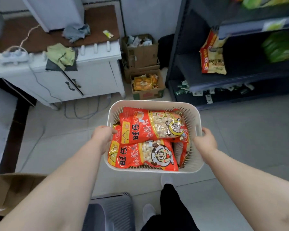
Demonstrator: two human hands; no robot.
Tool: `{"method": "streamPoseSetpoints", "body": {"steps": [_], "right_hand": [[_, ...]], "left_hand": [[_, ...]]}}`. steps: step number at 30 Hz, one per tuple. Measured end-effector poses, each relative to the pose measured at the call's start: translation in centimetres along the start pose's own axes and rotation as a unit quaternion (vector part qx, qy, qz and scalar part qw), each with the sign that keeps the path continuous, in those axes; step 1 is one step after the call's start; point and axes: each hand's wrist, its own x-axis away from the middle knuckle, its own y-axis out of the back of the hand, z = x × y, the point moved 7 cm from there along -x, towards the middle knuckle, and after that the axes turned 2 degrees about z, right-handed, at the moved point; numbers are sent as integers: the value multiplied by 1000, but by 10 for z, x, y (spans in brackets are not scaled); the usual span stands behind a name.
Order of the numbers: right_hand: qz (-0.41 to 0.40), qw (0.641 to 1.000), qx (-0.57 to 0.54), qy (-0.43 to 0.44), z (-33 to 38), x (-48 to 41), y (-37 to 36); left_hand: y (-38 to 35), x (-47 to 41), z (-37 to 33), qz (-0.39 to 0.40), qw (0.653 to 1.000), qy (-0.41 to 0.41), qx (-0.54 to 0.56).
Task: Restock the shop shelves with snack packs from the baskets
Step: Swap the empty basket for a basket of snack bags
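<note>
A white slotted plastic basket (150, 104) is held up in front of me over the tiled floor. My left hand (103, 136) grips its left rim and my right hand (205, 141) grips its right rim. Inside lie several red snack packs: one across the top (150, 126), one nearer to me (140, 155), and others partly hidden beneath. The dark shop shelves (198, 75) stand at the right. A red-and-yellow snack pack (213, 57) leans on the middle shelf, with green packs (282, 47) beside it.
A white cabinet (93, 77) with cloths and a power strip stands at the left. Open cardboard boxes (147, 87) sit between cabinet and shelves. Another carton (12, 190) is at lower left, a grey slotted basket (112, 210) by my feet. Small packets litter the bottom shelf.
</note>
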Motion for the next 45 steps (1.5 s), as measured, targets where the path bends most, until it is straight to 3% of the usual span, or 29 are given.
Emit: {"method": "streamPoseSetpoints", "body": {"steps": [8, 14, 20, 30, 45], "right_hand": [[-102, 991, -81, -21, -21, 55, 116], [-216, 962, -147, -77, -74, 84, 216], [-275, 928, -221, -120, -153, 102, 315], [-346, 862, -306, -207, -306, 129, 484], [-407, 799, -354, -267, -474, 137, 694]], "left_hand": [[-53, 106, -73, 29, 998, -56, -14], [-149, 182, -108, 97, 986, -113, -75], [-266, 257, -117, 165, 964, -145, -148], [-485, 395, -83, 244, 902, -218, -281], [-756, 561, -14, 328, 820, -271, -382]]}}
